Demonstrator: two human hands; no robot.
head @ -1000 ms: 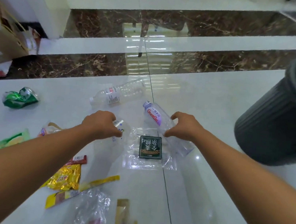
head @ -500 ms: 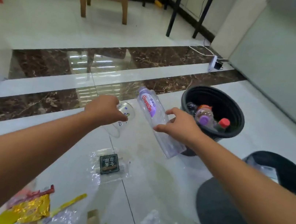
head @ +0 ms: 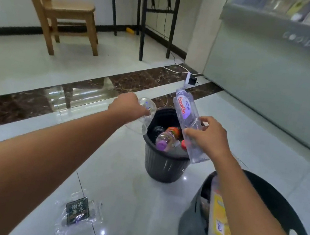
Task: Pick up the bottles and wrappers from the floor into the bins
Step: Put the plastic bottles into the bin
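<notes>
My right hand [head: 206, 137] grips a clear water bottle with a purple label [head: 185, 119], held tilted over the right side of a black ribbed bin [head: 163, 165]. My left hand [head: 129, 106] grips a clear crumpled bottle [head: 147, 112] at the bin's left rim. Inside the bin lie a purple-capped bottle [head: 164, 139] and an orange-labelled one [head: 173, 132]. A second dark bin [head: 276, 212] at the lower right holds wrappers, among them a yellow one [head: 219, 217]. A clear wrapper with a dark green label [head: 77, 211] lies on the floor near me.
A wooden chair [head: 65, 11] stands at the back left. Black table legs [head: 145, 15] rise behind the bins. A white cable and charger [head: 189, 78] lie on the floor beside a grey counter front [head: 275, 85] on the right. The white tiles are glossy.
Both hands lifted their bottles off the floor and carried them forward to the black bin. My view swung up and right, so the floor litter on the left dropped out of sight.
</notes>
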